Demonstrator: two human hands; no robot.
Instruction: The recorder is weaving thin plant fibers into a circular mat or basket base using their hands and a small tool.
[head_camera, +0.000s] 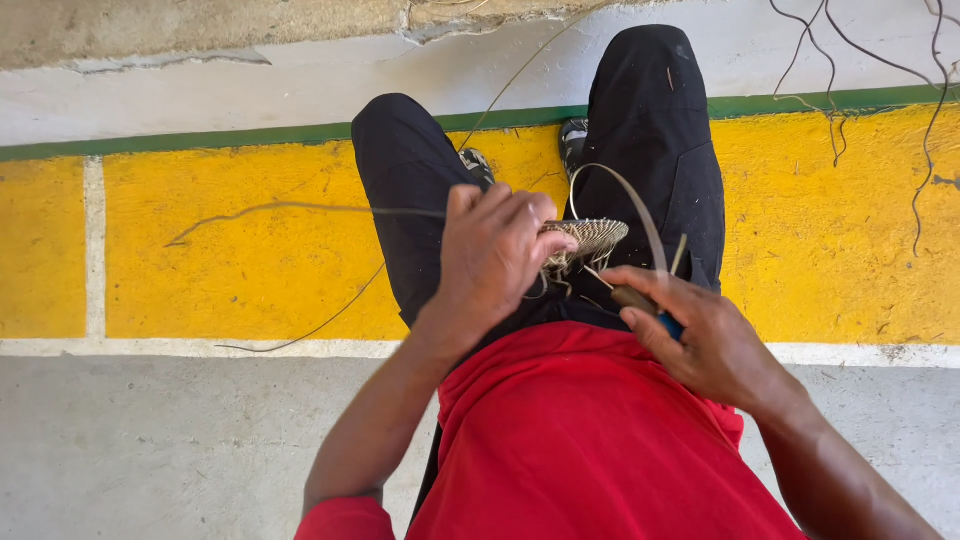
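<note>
hands: left (495, 255) grips coiled woven disc (592, 238), right (700, 335) pinches flat strip (640, 215)

Bright red shirt (590, 440) above black trousers (650, 130). A tan woven piece (592, 238) with a fine crosshatch pattern. Behind, a yellow painted band (250, 260) edged by a thin green stripe (200, 140), crossed by pale grey lines; grey concrete floor (180, 440).

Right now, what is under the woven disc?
Under the woven disc are loose strand ends and the person's black trousers. The left hand covers the disc's near edge, so its full shape cannot be seen. The right hand holds a tool beside it.
</note>
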